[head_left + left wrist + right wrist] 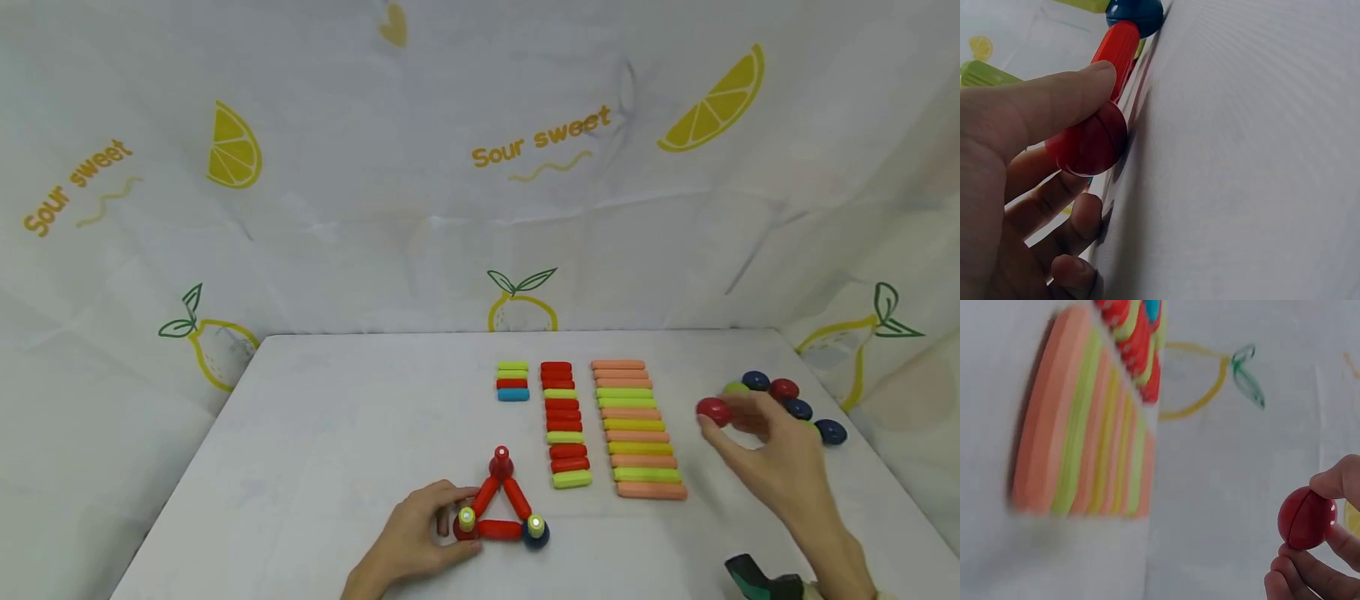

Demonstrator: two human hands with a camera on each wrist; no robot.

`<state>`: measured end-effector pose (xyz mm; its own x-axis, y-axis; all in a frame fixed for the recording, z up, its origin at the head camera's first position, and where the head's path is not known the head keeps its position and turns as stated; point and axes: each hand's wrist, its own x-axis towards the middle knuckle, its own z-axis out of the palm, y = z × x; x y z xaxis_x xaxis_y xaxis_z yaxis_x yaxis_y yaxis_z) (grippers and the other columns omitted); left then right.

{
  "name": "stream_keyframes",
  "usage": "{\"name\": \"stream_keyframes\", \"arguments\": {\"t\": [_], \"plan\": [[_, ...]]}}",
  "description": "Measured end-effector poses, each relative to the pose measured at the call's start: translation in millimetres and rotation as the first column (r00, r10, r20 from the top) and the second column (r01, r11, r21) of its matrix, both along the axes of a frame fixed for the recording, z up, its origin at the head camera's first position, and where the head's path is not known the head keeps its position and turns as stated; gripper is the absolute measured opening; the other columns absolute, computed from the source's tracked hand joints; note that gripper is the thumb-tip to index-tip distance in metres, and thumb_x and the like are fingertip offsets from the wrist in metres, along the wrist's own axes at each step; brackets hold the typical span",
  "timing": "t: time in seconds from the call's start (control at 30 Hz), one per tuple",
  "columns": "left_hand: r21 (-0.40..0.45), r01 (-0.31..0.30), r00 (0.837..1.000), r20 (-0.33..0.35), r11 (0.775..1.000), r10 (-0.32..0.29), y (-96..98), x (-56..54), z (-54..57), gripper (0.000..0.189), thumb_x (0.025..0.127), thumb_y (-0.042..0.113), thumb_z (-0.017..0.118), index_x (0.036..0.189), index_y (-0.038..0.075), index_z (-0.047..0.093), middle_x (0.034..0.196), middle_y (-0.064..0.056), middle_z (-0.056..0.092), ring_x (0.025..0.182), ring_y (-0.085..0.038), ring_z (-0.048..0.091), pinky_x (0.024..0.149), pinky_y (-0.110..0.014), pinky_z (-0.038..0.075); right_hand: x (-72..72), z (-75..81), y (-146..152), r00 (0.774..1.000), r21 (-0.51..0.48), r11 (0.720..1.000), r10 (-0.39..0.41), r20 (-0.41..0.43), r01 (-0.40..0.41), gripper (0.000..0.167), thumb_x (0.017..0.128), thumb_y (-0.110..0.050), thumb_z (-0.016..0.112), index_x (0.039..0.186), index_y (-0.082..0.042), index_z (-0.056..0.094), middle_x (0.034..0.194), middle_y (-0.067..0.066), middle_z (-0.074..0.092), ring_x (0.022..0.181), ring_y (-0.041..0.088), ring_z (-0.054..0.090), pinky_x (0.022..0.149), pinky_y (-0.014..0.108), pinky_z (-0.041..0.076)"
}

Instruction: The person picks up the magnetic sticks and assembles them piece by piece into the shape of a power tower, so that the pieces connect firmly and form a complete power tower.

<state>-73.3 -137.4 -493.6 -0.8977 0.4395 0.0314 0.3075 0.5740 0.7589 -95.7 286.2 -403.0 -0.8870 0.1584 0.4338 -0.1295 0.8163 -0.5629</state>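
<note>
On the table in the head view lies a triangle of red rods [498, 530] with balls at its corners. Two corner balls are red and one is a dark blue ball [537, 540]. Short rods stand up from the corners, two yellow-green and one red rod [501, 452]. My left hand [420, 529] pinches the near-left red ball [1091, 140] between thumb and fingers; in its wrist view the thumb also lies against a red rod [1116, 50]. Over the right side of the table, my right hand [783, 454] pinches a loose red ball [713, 412] by its fingertips.
Several loose balls [832, 432], blue, red and green, lie at the right, partly behind my right hand. Long rods [647, 490] in orange, green and yellow form a column. Left of it are columns of short rods [562, 404]. A dark green-black object [757, 579] shows by the right wrist.
</note>
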Motion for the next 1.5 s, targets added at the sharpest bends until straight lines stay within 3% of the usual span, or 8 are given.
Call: {"name": "stream_keyframes", "arguments": {"t": [0.17, 0.3, 0.57, 0.77, 0.97, 1.1, 1.3, 1.5], "plan": [[-0.019, -0.029, 0.999, -0.017, 0.999, 0.029, 3.7, 1.4, 0.4, 0.052, 0.079, 0.037, 0.087, 0.126, 0.023, 0.072, 0.087, 0.016, 0.058, 0.063, 0.006, 0.044, 0.054, -0.014, 0.036, -3.1, 14.4, -71.8, 0.971, 0.005, 0.971, 0.237, -0.02, -0.237, 0.039, 0.077, -0.009, 0.088, 0.112, -0.004, 0.073, 0.1, 0.011, 0.076, 0.086, 0.021, 0.067, 0.076, 0.007, 0.05], [-0.003, -0.039, 0.999, -0.02, 0.999, 0.039, 4.8, 2.3, 0.4, 0.05, 0.078, 0.036, 0.087, 0.124, 0.023, 0.072, 0.089, 0.015, 0.062, 0.063, 0.006, 0.044, 0.054, -0.014, 0.036, -6.1, 17.0, -121.7, 0.924, -0.009, 0.924, 0.383, 0.025, -0.383, 0.035, 0.079, -0.009, 0.086, 0.113, -0.008, 0.076, 0.098, 0.002, 0.073, 0.087, 0.017, 0.065, 0.073, 0.021, 0.058], [0.012, -0.028, 0.999, -0.016, 1.0, 0.029, 5.2, 2.3, -1.1, 0.05, 0.079, 0.036, 0.087, 0.125, 0.021, 0.072, 0.092, 0.012, 0.065, 0.065, 0.007, 0.045, 0.056, -0.014, 0.041, -9.0, 13.7, -176.3, 0.811, -0.038, 0.821, 0.568, 0.139, -0.569, 0.034, 0.082, -0.015, 0.084, 0.116, -0.015, 0.078, 0.098, -0.002, 0.069, 0.091, 0.011, 0.061, 0.073, 0.019, 0.056], [0.017, -0.023, 0.999, -0.03, 1.0, 0.024, 4.7, 1.8, -1.8, 0.05, 0.079, 0.037, 0.087, 0.124, 0.021, 0.072, 0.092, 0.013, 0.064, 0.065, 0.007, 0.045, 0.057, -0.014, 0.04, -12.7, 5.9, -185.2, 0.788, 0.002, 0.803, 0.585, 0.191, -0.596, 0.033, 0.084, -0.015, 0.082, 0.116, -0.012, 0.077, 0.099, 0.001, 0.069, 0.093, 0.015, 0.061, 0.076, 0.027, 0.06], [0.009, -0.022, 0.999, -0.038, 1.0, 0.022, 4.6, 1.7, -1.3, 0.051, 0.08, 0.038, 0.086, 0.125, 0.021, 0.072, 0.09, 0.013, 0.063, 0.065, 0.007, 0.044, 0.057, -0.013, 0.04, -10.9, 7.7, -180.0, 0.802, 0.031, 0.816, 0.56, 0.209, -0.577, 0.04, 0.085, -0.023, 0.083, 0.124, -0.017, 0.074, 0.109, 0.001, 0.07, 0.101, 0.015, 0.062, 0.081, 0.031, 0.061], [-0.003, -0.029, 0.999, -0.024, 1.0, 0.029, 5.2, 1.3, -1.3, 0.051, 0.08, 0.038, 0.086, 0.126, 0.022, 0.071, 0.091, 0.013, 0.063, 0.066, 0.007, 0.045, 0.057, -0.014, 0.04, -11.5, 12.7, -155.9, 0.849, 0.038, 0.861, 0.49, 0.198, -0.507, 0.044, 0.086, -0.027, 0.083, 0.127, -0.017, 0.072, 0.118, 0.005, 0.071, 0.109, 0.022, 0.063, 0.085, 0.042, 0.062], [0.005, -0.037, 0.999, -0.023, 0.999, 0.037, 4.7, 1.5, -1.1, 0.051, 0.079, 0.037, 0.087, 0.126, 0.025, 0.072, 0.089, 0.014, 0.062, 0.065, 0.006, 0.045, 0.056, -0.014, 0.038, -26.4, 11.8, -73.3, 0.94, 0.082, 0.938, 0.329, 0.084, -0.336, 0.041, 0.085, -0.015, 0.083, 0.122, -0.002, 0.072, 0.117, 0.021, 0.072, 0.105, 0.039, 0.065, 0.082, 0.056, 0.06], [0.007, -0.037, 0.999, -0.026, 0.999, 0.037, 3.1, 2.2, -1.5, 0.051, 0.078, 0.037, 0.087, 0.125, 0.024, 0.072, 0.089, 0.014, 0.061, 0.064, 0.007, 0.045, 0.056, -0.013, 0.037, -35.4, -5.4, 25.1, 0.995, 0.172, 0.981, 0.096, -0.027, -0.089, 0.036, 0.078, -0.004, 0.083, 0.111, 0.005, 0.073, 0.096, 0.031, 0.071, 0.082, 0.041, 0.064, 0.06, 0.031, 0.05]]}}
